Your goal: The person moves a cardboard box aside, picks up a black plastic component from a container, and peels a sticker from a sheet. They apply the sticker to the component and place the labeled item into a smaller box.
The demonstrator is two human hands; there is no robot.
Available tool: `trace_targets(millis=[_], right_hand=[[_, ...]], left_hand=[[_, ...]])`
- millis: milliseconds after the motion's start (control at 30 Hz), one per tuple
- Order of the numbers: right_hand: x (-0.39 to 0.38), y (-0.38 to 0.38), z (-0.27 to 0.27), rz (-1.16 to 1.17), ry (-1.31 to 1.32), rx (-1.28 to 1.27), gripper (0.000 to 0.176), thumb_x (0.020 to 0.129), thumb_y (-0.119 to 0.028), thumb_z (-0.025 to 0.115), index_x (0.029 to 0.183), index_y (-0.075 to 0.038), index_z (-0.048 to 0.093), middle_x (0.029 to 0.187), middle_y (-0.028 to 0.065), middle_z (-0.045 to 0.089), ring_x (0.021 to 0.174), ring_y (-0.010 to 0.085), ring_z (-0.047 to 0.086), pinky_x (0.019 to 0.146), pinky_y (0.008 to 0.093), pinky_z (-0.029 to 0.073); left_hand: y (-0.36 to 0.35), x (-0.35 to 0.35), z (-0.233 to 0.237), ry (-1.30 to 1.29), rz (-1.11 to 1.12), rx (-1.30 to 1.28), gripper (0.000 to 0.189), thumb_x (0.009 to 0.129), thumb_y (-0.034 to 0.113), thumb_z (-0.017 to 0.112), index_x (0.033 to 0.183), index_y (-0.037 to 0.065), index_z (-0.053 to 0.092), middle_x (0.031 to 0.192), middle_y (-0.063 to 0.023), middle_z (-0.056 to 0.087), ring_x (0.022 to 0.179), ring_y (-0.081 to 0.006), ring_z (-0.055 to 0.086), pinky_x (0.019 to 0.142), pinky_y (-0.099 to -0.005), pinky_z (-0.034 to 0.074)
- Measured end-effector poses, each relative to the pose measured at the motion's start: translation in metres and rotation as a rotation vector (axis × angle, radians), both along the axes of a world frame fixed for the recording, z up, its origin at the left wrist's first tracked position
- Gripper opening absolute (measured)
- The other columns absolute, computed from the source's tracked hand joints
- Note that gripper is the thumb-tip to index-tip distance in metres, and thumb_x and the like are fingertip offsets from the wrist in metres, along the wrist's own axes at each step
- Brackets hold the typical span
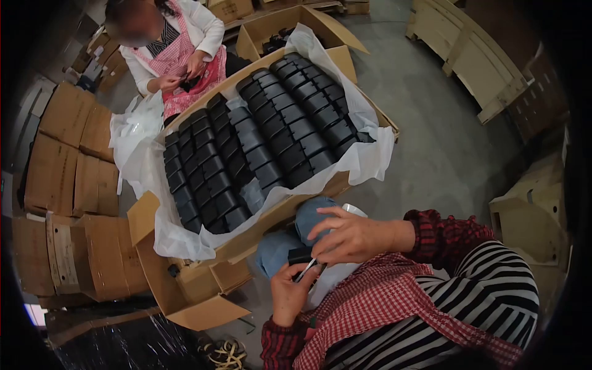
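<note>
Over my lap, my left hand (291, 292) is closed, thumb and fingers pinching a black plastic part (300, 254). A thin white strip (306, 270) runs between the fingertips of both hands, along the part. From the right, my right hand (351, 237) reaches over the part, thumb and index finger pinched at its edge and the other fingers raised. What those fingertips grip is too small to make out. Just beyond my knees stands a large cardboard box (271, 222) lined with white plastic sheet (370, 157), filled with rows of similar black parts (271, 117).
Across the box a person (179, 55) in a checked apron handles a small black piece. Behind the box is another open carton (250, 43). Stacked cartons (61, 166) line the left. An open carton (191, 296) lies by my left hand, and wooden crates (468, 58) stand right.
</note>
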State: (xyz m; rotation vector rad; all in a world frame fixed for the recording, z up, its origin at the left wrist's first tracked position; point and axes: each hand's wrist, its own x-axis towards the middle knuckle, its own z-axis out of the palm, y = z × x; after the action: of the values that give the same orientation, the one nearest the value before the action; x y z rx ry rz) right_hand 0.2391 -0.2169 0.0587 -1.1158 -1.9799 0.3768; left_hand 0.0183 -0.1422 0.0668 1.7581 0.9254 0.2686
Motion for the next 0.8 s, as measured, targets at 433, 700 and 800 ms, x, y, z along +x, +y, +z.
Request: trace_targets(millis=[433,700,800], right_hand=[[-0.012,-0.007,-0.006,-0.087,0.394,-0.257,0.043,0.073,-0.004,0.075,0.113,-0.002,0.059,0.096,0.0105,0.066,0.083,0.0252,0.067,0.070,0.0328,0.054],[-0.010,-0.003,0.003,-0.104,0.518,-0.399,0.027,0.077,-0.006,0.075,0.102,0.000,0.066,0.087,0.0079,0.067,0.077,0.0181,0.066,0.066,0.0280,0.054],[-0.013,-0.002,-0.002,-0.118,0.395,-0.207,0.020,0.077,-0.006,0.074,0.095,-0.002,0.068,0.085,0.0092,0.067,0.073,0.0213,0.066,0.062,0.0282,0.053]], left_hand=[[-0.003,0.010,0.017,0.046,0.120,-0.102,0.015,0.081,0.013,0.074,0.092,0.003,0.073,0.084,-0.0063,0.065,0.075,-0.0117,0.060,0.067,-0.0246,0.045],[-0.003,0.009,0.015,-0.064,0.027,0.041,0.019,0.086,0.016,0.070,0.099,0.003,0.071,0.086,-0.0072,0.066,0.080,-0.0123,0.060,0.070,-0.0254,0.047],[0.002,0.004,0.004,0.025,0.010,-0.182,0.022,0.089,0.020,0.067,0.100,0.001,0.070,0.081,-0.0045,0.064,0.076,-0.0104,0.057,0.068,-0.0242,0.045]])
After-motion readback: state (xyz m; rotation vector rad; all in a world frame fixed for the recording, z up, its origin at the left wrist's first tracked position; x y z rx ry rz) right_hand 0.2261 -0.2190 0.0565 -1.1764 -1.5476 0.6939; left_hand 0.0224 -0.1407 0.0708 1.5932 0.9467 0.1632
